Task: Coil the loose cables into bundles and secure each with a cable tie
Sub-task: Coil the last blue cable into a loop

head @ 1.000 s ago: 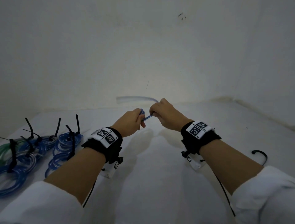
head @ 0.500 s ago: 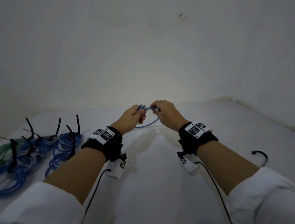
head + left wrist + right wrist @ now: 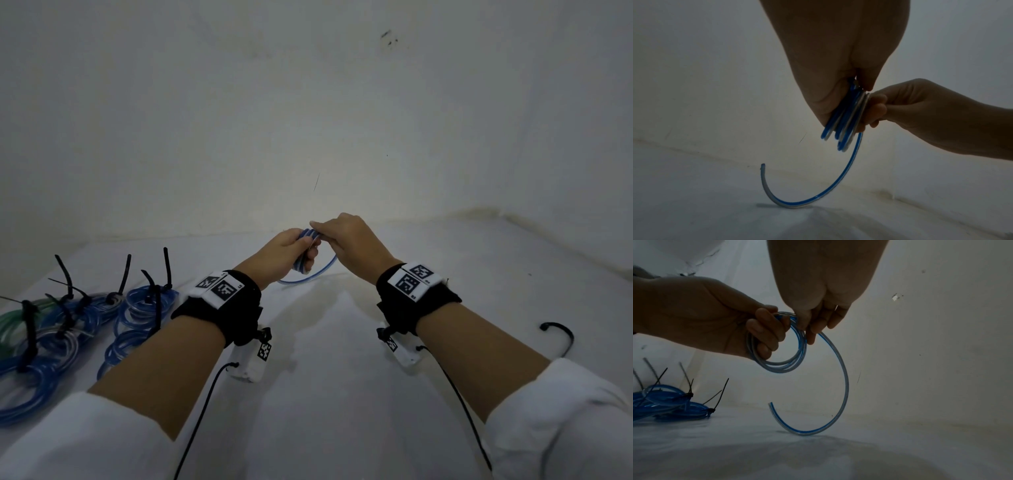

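A blue translucent cable [image 3: 301,265] is wound into a small coil [image 3: 785,365] of several loops. My left hand [image 3: 291,251] grips the coil with its fingers curled through the loops, above the white table [image 3: 342,377]. My right hand [image 3: 342,236] pinches the cable at the top of the coil. A loose tail [image 3: 842,378] curves down from my right fingers, touches the table and ends in a free tip [image 3: 762,165]. In the left wrist view the coil [image 3: 842,128] shows edge-on between both hands.
Several tied blue coils [image 3: 137,308] with black cable ties sticking up lie at the table's left, with a greenish coil [image 3: 13,308] at the far left. A single black cable tie [image 3: 561,335] lies at the right. White walls close the back and right.
The loose length of cable has shrunk as more was wound onto the coil. My right hand came round over the top of the coil, and both hands rose slightly.
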A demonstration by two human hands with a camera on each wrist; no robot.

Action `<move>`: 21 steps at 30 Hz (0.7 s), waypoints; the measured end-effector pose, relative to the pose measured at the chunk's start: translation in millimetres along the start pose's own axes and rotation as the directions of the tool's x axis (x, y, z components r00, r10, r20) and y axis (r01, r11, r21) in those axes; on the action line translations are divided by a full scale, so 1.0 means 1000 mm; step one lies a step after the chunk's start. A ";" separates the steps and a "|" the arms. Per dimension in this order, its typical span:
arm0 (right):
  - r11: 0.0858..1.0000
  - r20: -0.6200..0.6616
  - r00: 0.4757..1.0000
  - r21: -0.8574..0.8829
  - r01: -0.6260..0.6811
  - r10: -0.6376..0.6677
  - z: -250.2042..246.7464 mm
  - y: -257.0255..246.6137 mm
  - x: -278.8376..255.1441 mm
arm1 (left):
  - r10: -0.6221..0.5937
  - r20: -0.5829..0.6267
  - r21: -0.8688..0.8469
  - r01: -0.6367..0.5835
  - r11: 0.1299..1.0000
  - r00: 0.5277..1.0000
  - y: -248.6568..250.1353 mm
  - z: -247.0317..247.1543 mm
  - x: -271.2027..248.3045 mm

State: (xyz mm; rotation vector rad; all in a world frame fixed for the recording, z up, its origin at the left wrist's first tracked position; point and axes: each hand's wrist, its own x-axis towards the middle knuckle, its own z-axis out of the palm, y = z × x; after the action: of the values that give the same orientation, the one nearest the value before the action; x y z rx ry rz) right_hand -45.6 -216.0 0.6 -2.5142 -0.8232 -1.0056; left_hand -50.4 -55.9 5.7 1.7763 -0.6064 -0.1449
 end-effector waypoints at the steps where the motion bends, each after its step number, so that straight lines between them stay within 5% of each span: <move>1: 1.000 0.008 1.000 -0.002 -0.010 0.010 0.000 0.001 0.000 | 0.005 -0.012 -0.008 -0.005 1.000 1.000 0.000 0.000 0.000; 5: 0.970 0.071 0.971 0.067 -0.233 0.228 0.002 0.009 -0.001 | 0.032 -0.073 -0.118 -0.040 0.992 0.997 -0.002 -0.001 0.001; 8: 0.892 0.100 0.897 0.105 -0.440 0.431 0.003 0.018 -0.009 | 0.060 -0.163 -0.313 -0.110 0.943 0.985 0.001 -0.006 0.002; 11: 0.809 0.172 0.826 0.174 -0.562 0.537 0.006 0.020 -0.017 | 0.105 -0.225 -0.333 -0.178 0.926 0.969 0.008 -0.008 0.001; 21: 0.931 0.294 0.911 0.133 -0.340 0.290 0.012 0.004 -0.019 | 0.241 -0.269 0.012 -0.247 0.969 0.932 0.001 0.005 0.012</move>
State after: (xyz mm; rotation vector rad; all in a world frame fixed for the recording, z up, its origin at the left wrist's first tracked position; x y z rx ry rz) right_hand -48.1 -221.1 -21.4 -2.5455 -0.5192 -0.4660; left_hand -42.6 -65.4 7.5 1.6474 -0.6184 0.2577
